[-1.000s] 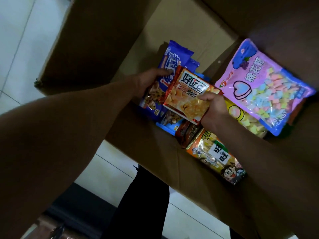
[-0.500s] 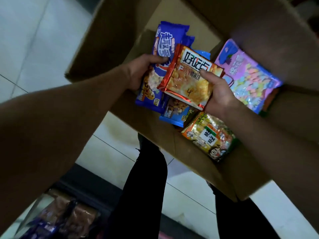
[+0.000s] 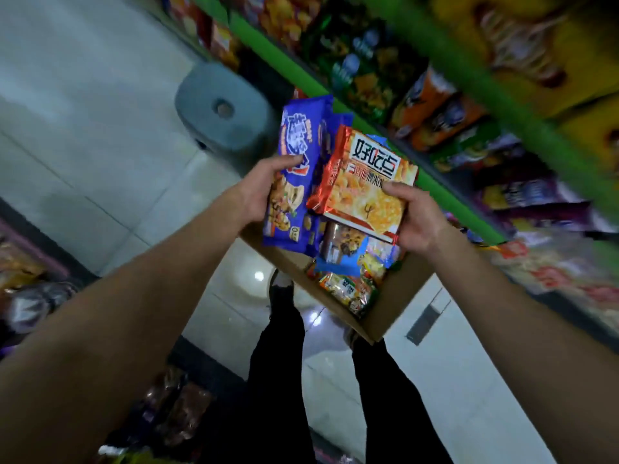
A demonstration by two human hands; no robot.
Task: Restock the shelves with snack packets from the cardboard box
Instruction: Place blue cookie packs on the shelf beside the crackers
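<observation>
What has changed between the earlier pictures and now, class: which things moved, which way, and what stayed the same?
The left hand and right hand have lifted the blue packet and the orange packet up out of the cardboard box, toward the green-edged shelf. The view swung from the box interior to the aisle; a grey stool now shows. Both grips stayed the same, and other packets remain in the box.

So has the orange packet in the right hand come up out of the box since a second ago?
Yes. The orange packet has risen: it lay low inside the cardboard box then, and now it sits above the box's rim.
</observation>
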